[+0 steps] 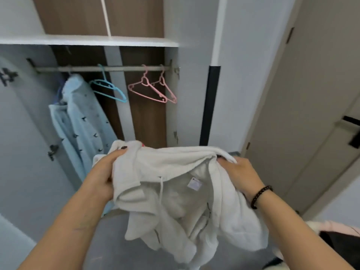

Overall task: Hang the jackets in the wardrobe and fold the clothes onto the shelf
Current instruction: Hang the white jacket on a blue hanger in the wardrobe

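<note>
Both hands, left hand [105, 172] and right hand [240, 175], hold a white, seemingly hooded jacket [175, 193].

Left hand [106, 172] fingers: curled into the white hoodie [175, 201]; only one dark nail and the thumb side show.
Right hand [240, 174] fingertips: tucked under the hood's edge, out of sight.
Hoodie lower part: bunched folds hide the sleeves and hem.
Hoodie label [194, 183]: print too small to read.
Pink scrap [143, 145] behind the hoodie: mostly covered, perhaps a hanger.
Light blue robe [81, 121]: its hanger is hidden by the collar; its lower end is behind the left forearm.
Door handle [353, 131]: cut by the right edge.
Pink and dark items [339, 234]: cut off at the lower right, unidentifiable.
Dark marks [7, 76] on the wardrobe door: blurred, cropped by the left edge.
</note>
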Tool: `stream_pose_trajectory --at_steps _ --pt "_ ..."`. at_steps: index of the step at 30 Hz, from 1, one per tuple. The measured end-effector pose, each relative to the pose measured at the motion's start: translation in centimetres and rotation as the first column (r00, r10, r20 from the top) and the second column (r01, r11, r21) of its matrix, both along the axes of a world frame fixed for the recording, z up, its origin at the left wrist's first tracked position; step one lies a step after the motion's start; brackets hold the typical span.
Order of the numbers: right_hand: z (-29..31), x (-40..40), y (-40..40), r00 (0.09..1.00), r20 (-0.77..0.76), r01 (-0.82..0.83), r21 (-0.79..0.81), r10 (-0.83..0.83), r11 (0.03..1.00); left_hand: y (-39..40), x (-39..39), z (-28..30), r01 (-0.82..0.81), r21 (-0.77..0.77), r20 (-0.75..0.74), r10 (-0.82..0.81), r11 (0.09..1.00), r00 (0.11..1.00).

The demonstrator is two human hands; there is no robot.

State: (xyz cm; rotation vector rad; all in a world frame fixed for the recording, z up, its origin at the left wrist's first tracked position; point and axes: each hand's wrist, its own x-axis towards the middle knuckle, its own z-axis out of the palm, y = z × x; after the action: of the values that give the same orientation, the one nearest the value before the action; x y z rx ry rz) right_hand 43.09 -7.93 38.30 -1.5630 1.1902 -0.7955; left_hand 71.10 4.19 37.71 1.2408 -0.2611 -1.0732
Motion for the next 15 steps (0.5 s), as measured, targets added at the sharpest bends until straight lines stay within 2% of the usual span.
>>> stream_pose_trajectory --at_steps 1,3,4,6,8,9,11,13,15 --pt "0.8 1.0 -0.8 0.999 0.045 0.001 0.038 -0.003 0.999 0.2 0.7 0.2 -0.031 0.025 0.031 0.030 0.999 0.999" --pt "2.4 2.8 -2.7 0.995 0.100 -0.008 0.104 -0.002 0.995 1.2 2.5 -0.5 -0.117 0.090 -0.044 0.121 0.989 0.992" --pt "3.2 3.7 -3.4 0.993 0.120 -0.032 0.135 0.015 0.990 1.6 3.2 -1.1 -0.161 0.170 -0.067 0.174 0.972 0.982" --pt "4.6 5.5 -4.9 0.983 0.152 -0.133 0.178 0.107 0.975 2.1 4.4 -2.7 -0.189 0.348 0.093 0.167 0.918 0.981" --pt "5.5 7.6 -6.1 0.963 0.180 -0.236 0.203 0.201 0.950 1.9 3.5 -3.4 -0.178 0.464 0.340 0.011 0.868 0.940" --pt "5.7 8.8 -6.6 0.953 0.189 -0.276 0.219 0.236 0.936 1.4 2.5 -3.5 -0.183 0.456 0.412 -0.024 0.871 0.911" --pt "5.6 11.3 -7.2 0.929 0.201 -0.357 0.247 0.312 0.901 -0.2 -0.5 -3.4 -0.187 0.300 0.478 0.023 0.935 0.878" --pt "5.3 13.6 -7.5 0.900 0.199 -0.431 0.269 0.388 0.861 -2.3 -3.6 -3.6 -0.125 0.133 0.501 0.042 0.983 0.865" --pt "5.0 15.5 -7.6 0.870 0.229 -0.490 0.287 0.437 0.823 -4.4 -5.7 -4.8 -0.070 0.077 0.563 0.015 0.995 0.827"
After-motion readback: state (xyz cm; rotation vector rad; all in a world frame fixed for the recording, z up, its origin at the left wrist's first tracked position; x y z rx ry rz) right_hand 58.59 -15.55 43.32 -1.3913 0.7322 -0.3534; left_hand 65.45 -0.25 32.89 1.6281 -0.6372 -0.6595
